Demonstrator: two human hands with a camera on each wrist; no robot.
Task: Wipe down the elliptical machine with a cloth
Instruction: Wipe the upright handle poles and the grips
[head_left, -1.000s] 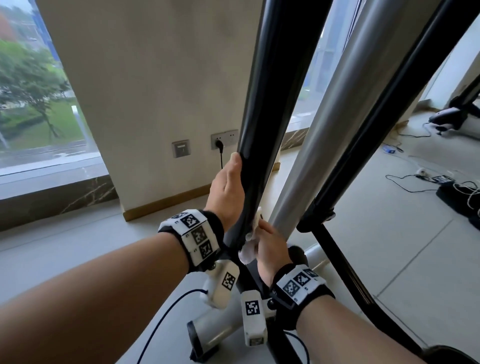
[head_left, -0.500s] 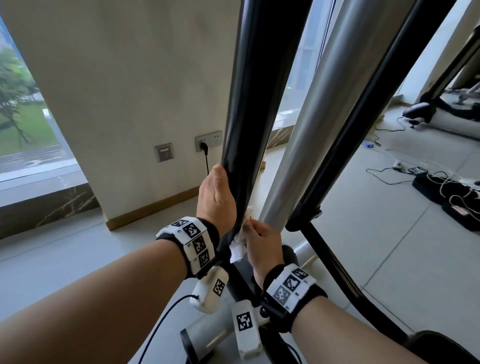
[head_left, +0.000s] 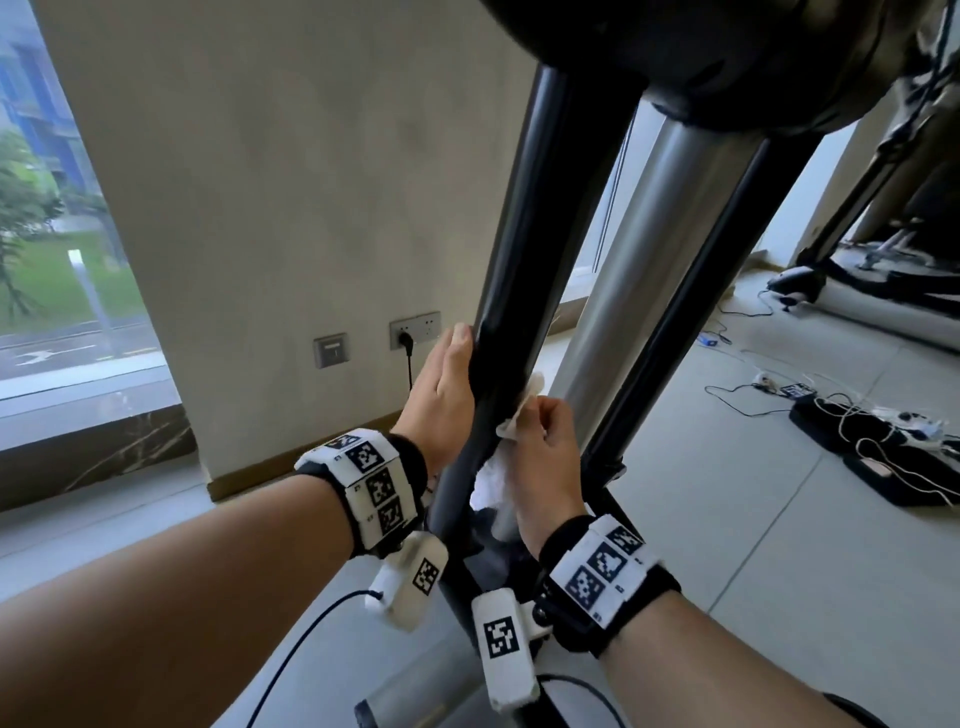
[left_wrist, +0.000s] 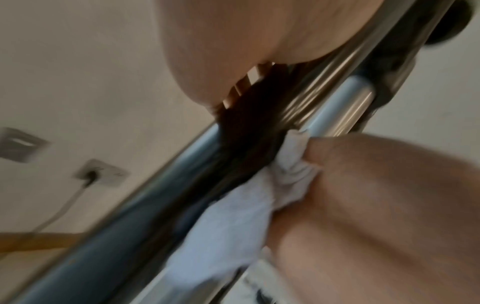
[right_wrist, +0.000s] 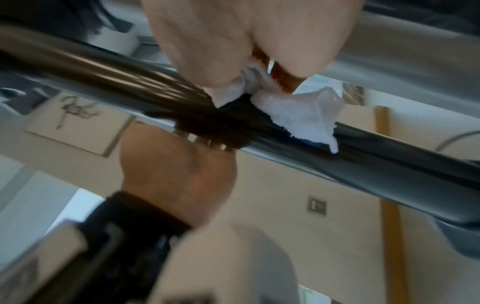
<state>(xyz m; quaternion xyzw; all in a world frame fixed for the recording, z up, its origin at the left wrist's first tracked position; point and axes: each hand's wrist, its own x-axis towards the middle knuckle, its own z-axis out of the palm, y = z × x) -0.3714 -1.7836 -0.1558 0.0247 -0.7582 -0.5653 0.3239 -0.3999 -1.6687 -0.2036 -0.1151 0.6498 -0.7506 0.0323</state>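
The elliptical's black upright bar (head_left: 530, 260) slants up to a dark housing (head_left: 727, 57); a silver column (head_left: 639, 270) and a second black bar (head_left: 722, 280) stand to its right. My left hand (head_left: 441, 400) grips the first black bar from the left, fingers wrapped behind it. My right hand (head_left: 543, 457) holds a crumpled white cloth (head_left: 493, 483) against the bar's right side, just below the left hand. The left wrist view shows the cloth (left_wrist: 233, 222) bunched in the right hand (left_wrist: 363, 205). In the right wrist view the cloth (right_wrist: 298, 115) lies on the bar (right_wrist: 389, 164).
A wall (head_left: 311, 182) with a socket and plugged cable (head_left: 408, 340) stands close behind the machine. A window (head_left: 52, 260) is at the left. Loose cables and black devices (head_left: 883, 441) lie on the floor at the right, near another exercise machine (head_left: 883, 291).
My right hand has slid the cloth up the black bar, closer to the left hand. The left hand keeps its grip. The view has tilted upward, showing the dark housing.
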